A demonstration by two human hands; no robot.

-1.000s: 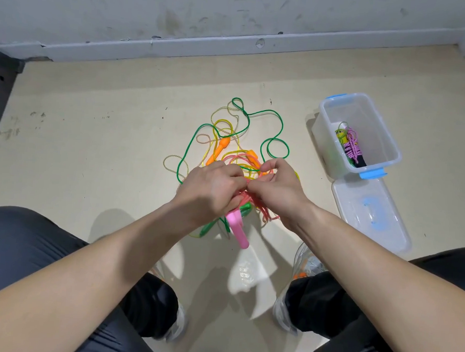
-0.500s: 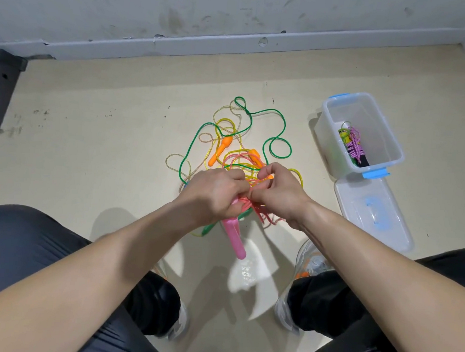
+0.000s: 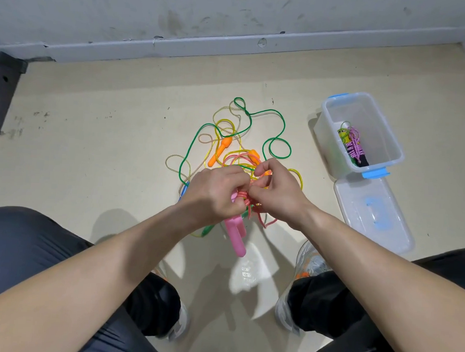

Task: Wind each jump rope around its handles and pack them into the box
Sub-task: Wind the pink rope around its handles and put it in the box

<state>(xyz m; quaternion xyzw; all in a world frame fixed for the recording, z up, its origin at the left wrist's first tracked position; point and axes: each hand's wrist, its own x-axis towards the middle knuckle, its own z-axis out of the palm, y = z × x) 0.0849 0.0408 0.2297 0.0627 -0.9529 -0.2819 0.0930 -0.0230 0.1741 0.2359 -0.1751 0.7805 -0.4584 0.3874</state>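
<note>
My left hand (image 3: 216, 194) grips the two pink handles (image 3: 236, 236) of a jump rope, which point down toward me. My right hand (image 3: 275, 194) pinches the pink-red cord (image 3: 260, 215) beside the handle tops, where several turns are wound. Behind my hands a tangle lies on the floor: a green rope (image 3: 279, 124), a yellow rope (image 3: 223, 126) and an orange handle (image 3: 220, 150). The clear box (image 3: 336, 111) with blue clips stands open at the right. Inside it lies a wound pink rope (image 3: 355, 148) next to a yellow-green one.
The box's clear lid (image 3: 373, 214) lies flat on the floor just in front of the box. A grey wall skirting (image 3: 234, 45) runs along the back. My knees and shoes (image 3: 312, 262) frame the near floor. A dark ledge (image 3: 0, 85) stands at the far left.
Both hands have dropped slightly toward me with the pink handles. My right hand has carried the cord round the handle tops, adding to the winding.
</note>
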